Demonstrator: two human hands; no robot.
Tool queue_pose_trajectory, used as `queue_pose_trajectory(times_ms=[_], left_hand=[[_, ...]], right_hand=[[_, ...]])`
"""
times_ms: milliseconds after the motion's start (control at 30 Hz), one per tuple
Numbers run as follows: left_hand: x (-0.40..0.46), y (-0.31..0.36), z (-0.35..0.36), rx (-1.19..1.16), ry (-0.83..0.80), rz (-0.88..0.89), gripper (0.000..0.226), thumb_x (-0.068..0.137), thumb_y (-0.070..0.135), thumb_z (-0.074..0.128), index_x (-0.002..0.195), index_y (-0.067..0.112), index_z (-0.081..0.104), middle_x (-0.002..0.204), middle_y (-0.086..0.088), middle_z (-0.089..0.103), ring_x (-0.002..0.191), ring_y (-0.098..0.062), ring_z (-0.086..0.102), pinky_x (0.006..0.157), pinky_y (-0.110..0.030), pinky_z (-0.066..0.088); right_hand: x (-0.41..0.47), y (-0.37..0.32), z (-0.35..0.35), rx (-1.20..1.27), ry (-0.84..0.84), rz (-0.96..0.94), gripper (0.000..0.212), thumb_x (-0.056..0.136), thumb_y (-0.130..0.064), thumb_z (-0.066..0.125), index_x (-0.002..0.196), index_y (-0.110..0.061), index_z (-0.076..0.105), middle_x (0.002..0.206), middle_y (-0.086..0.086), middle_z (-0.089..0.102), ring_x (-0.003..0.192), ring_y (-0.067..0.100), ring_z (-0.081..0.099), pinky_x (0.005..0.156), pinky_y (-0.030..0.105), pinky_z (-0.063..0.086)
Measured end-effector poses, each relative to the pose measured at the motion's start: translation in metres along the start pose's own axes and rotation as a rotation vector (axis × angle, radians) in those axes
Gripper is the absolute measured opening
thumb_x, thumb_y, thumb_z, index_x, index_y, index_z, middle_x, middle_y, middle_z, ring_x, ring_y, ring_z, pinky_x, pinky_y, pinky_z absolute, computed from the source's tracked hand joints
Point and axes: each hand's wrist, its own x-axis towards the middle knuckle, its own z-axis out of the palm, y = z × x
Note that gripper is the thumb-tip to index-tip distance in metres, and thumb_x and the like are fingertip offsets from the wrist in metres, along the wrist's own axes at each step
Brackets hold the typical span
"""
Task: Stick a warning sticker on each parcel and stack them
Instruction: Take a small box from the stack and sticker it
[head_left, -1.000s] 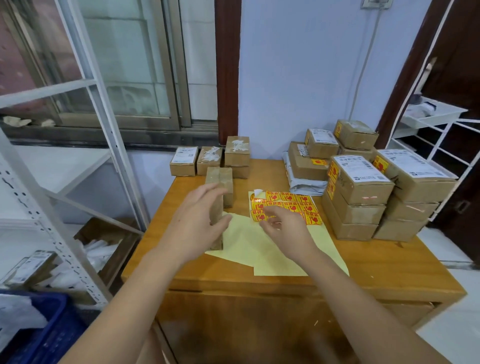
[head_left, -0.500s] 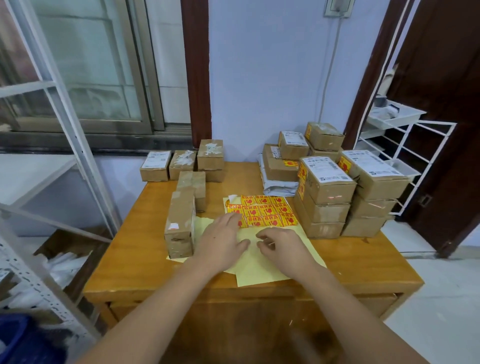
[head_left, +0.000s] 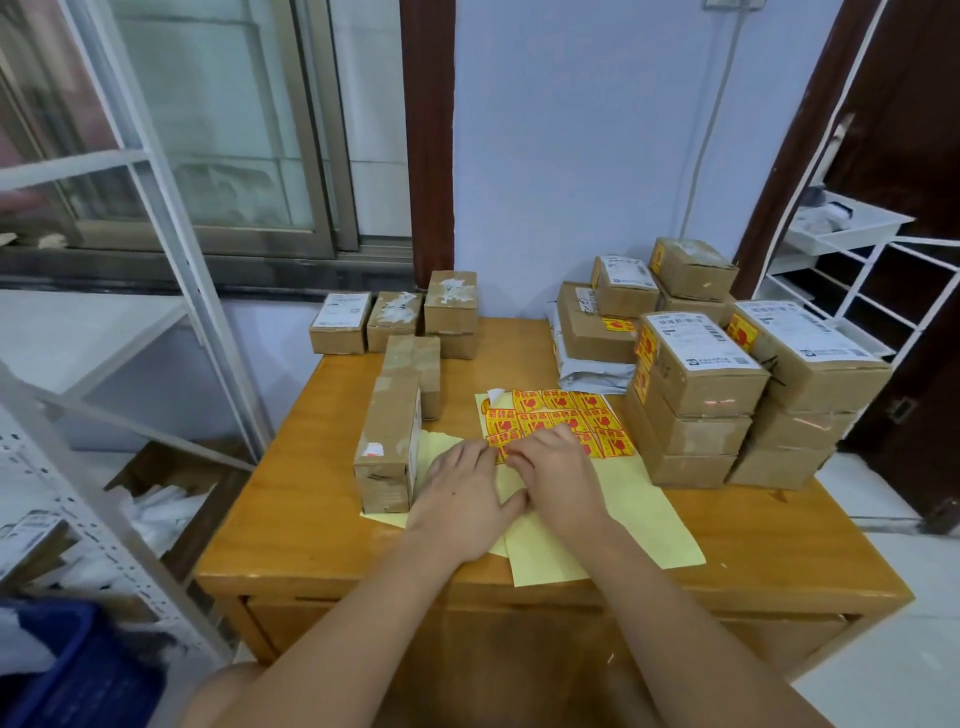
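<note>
A pale yellow backing sheet carrying red-and-yellow warning stickers (head_left: 558, 415) lies mid-counter on the wooden counter (head_left: 779, 535). Both hands meet at its near sticker row. The left hand (head_left: 462, 499) rests flat on the sheet, fingers spread. The right hand (head_left: 558, 480) curls its fingertips onto a sticker's edge; whether this grip actually pinches it is hidden by the hand itself. A long brown cardboard parcel (head_left: 389, 441) stands just left of the sheet. Stickered brown parcels form a stack (head_left: 696, 400) on the right. Small unstickered boxes (head_left: 395, 319) sit along the far edge.
</note>
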Motion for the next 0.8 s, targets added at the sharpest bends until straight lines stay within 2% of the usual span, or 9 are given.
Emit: queue_pose_trajectory(times_ms=[67, 200, 267, 400, 600, 800], left_hand=[[0.001, 0.0, -0.001, -0.008, 0.005, -0.003, 0.071, 0.098, 0.064, 0.04, 0.155, 0.022, 0.035, 0.157, 0.005, 0.035, 0.148, -0.015, 0.025, 0.123, -0.034, 0.015], [0.003, -0.003, 0.002, -0.001, -0.004, -0.019, 0.075, 0.098, 0.067, 0.038, 0.156, 0.02, 0.034, 0.159, 0.004, 0.034, 0.149, -0.016, 0.024, 0.125, -0.036, 0.016], [0.003, -0.002, 0.003, -0.001, -0.011, -0.025, 0.076, 0.098, 0.067, 0.038, 0.157, 0.02, 0.033, 0.16, 0.004, 0.033, 0.15, -0.016, 0.023, 0.125, -0.037, 0.015], [0.004, -0.002, 0.004, -0.005, -0.004, -0.02, 0.075, 0.098, 0.067, 0.038, 0.157, 0.02, 0.034, 0.161, 0.004, 0.032, 0.15, -0.016, 0.023, 0.125, -0.037, 0.015], [0.004, -0.002, 0.004, -0.018, 0.004, -0.029, 0.075, 0.098, 0.067, 0.041, 0.157, 0.021, 0.032, 0.16, 0.003, 0.034, 0.15, -0.017, 0.025, 0.125, -0.038, 0.017], [0.002, 0.0, 0.004, -0.111, 0.024, -0.067, 0.092, 0.093, 0.064, 0.055, 0.16, 0.019, 0.012, 0.162, -0.002, 0.035, 0.15, -0.02, 0.028, 0.124, -0.039, 0.02]], right_hand=[[-0.001, 0.0, 0.004, -0.004, 0.0, -0.023, 0.008, 0.078, -0.015, 0.085, 0.084, -0.016, 0.08, 0.077, -0.003, 0.07, 0.076, 0.025, 0.058, 0.068, 0.037, 0.054], [0.002, 0.008, 0.011, 0.03, -0.105, 0.144, 0.015, 0.088, -0.026, 0.076, 0.101, -0.02, 0.081, 0.097, -0.003, 0.073, 0.096, 0.025, 0.051, 0.087, 0.043, 0.048], [0.002, 0.01, 0.013, 0.011, -0.144, 0.152, 0.017, 0.091, -0.03, 0.072, 0.105, -0.023, 0.08, 0.103, -0.005, 0.073, 0.1, 0.024, 0.048, 0.089, 0.043, 0.045], [0.001, 0.013, 0.014, 0.005, -0.138, 0.157, 0.014, 0.094, -0.031, 0.069, 0.102, -0.028, 0.08, 0.103, -0.009, 0.073, 0.095, 0.018, 0.042, 0.086, 0.039, 0.04], [0.001, 0.009, 0.012, -0.04, -0.181, 0.168, 0.019, 0.1, -0.033, 0.06, 0.107, -0.029, 0.078, 0.107, -0.011, 0.07, 0.102, 0.02, 0.045, 0.087, 0.037, 0.036], [0.001, 0.007, 0.011, -0.051, -0.156, 0.171, 0.021, 0.103, -0.032, 0.055, 0.099, -0.023, 0.074, 0.096, -0.007, 0.069, 0.096, 0.02, 0.044, 0.082, 0.038, 0.037]])
